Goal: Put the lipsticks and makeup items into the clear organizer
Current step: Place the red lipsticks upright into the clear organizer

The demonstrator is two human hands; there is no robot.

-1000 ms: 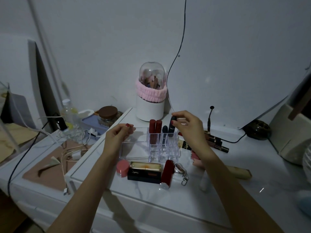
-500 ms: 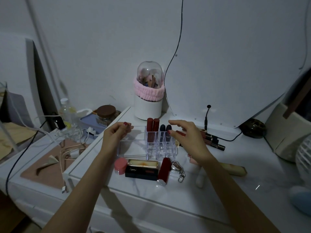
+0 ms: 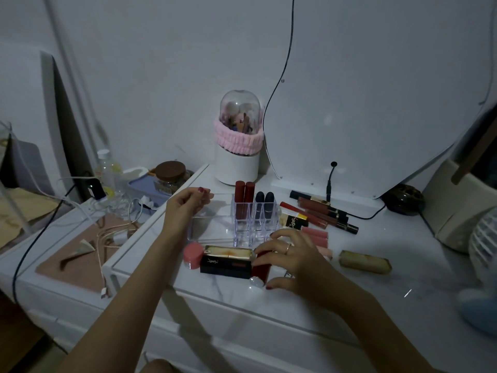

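My left hand (image 3: 185,211) pinches the clear organizer (image 3: 215,224) rim to steady it; my right hand (image 3: 290,261) curls round the dark red lipstick (image 3: 261,266) on the counter (image 3: 349,300).

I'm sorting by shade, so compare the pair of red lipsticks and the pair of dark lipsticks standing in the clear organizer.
The red lipsticks stand taller than the dark lipsticks and have flat tops, while the dark ones have rounded tops. The red pair sits in the slots to the left, the dark pair to the right. Both pairs stand upright in the back row of the clear organizer.

Right hand (image 3: 293,261) on dark red lipstick (image 3: 260,267).
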